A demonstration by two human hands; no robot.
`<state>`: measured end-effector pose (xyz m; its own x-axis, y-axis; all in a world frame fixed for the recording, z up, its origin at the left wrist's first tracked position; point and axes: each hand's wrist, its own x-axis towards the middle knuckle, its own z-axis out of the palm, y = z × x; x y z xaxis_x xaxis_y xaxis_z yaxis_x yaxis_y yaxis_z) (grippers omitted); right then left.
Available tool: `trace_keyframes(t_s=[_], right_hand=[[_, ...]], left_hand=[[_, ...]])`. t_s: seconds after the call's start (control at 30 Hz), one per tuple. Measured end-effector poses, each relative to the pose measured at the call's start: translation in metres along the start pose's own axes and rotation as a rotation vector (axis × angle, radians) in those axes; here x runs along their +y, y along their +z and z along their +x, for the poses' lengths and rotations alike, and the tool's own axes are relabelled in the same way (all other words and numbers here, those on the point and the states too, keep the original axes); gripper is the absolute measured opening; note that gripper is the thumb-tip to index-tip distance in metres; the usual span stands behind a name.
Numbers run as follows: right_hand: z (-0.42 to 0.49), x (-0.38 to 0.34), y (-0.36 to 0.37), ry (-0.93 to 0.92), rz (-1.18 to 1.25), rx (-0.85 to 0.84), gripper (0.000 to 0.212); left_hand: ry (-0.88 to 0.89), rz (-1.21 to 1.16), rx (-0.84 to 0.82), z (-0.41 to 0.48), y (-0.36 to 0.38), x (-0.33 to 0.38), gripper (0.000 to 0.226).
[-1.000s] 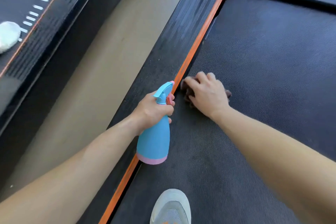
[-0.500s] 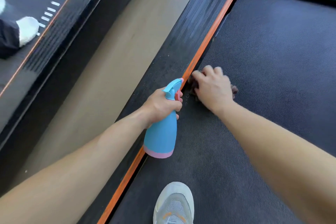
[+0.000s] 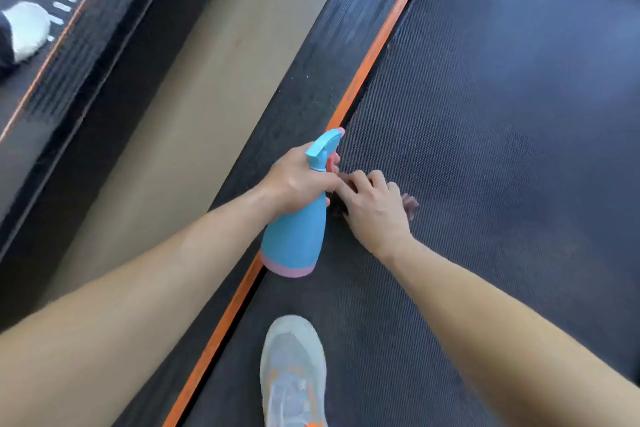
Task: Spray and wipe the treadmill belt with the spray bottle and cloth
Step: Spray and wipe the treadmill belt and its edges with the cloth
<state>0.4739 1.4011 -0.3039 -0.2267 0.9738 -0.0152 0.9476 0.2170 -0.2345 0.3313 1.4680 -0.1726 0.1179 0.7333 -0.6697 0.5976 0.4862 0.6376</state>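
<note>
My left hand [image 3: 299, 180] grips the neck of a blue spray bottle [image 3: 298, 232] with a pink base, its nozzle pointing up and away over the belt's left edge. Just to its right, my right hand [image 3: 375, 210] presses a dark brownish cloth [image 3: 410, 204] onto the black textured treadmill belt [image 3: 502, 114]. Most of the cloth is hidden under my fingers, which are curled over it; only its edges show. The two hands almost touch.
An orange strip [image 3: 377, 45] and a black side rail [image 3: 311, 80] run along the belt's left. My grey shoe [image 3: 292, 371] stands on the belt below. Beige floor [image 3: 194, 107] separates a second treadmill [image 3: 52, 55], where another person's white shoe [image 3: 29, 28] shows.
My right hand with the cloth has slid back toward me along the belt's left edge, ending right beside the bottle. The view has shifted, and the neighbour's shoe has moved.
</note>
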Motion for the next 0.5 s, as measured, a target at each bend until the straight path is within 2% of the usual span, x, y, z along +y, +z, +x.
trace_keyframes(t_s=[0.1, 0.23, 0.4, 0.5], right_hand=[[-0.031, 0.008, -0.01, 0.162, 0.001, -0.067, 0.05], [-0.042, 0.035, -0.011, 0.139, 0.027, -0.06, 0.053], [-0.036, 0.04, 0.001, 0.1, -0.011, -0.063, 0.059], [-0.035, 0.032, -0.016, 0.171, 0.016, -0.123, 0.061]], left_hand=[[0.016, 0.014, -0.065, -0.01, 0.0, 0.002, 0.059], [0.018, -0.022, -0.136, -0.003, 0.014, -0.008, 0.036], [0.065, -0.033, -0.181, 0.007, 0.019, -0.024, 0.033], [0.082, -0.022, -0.21, 0.003, 0.018, -0.025, 0.031]])
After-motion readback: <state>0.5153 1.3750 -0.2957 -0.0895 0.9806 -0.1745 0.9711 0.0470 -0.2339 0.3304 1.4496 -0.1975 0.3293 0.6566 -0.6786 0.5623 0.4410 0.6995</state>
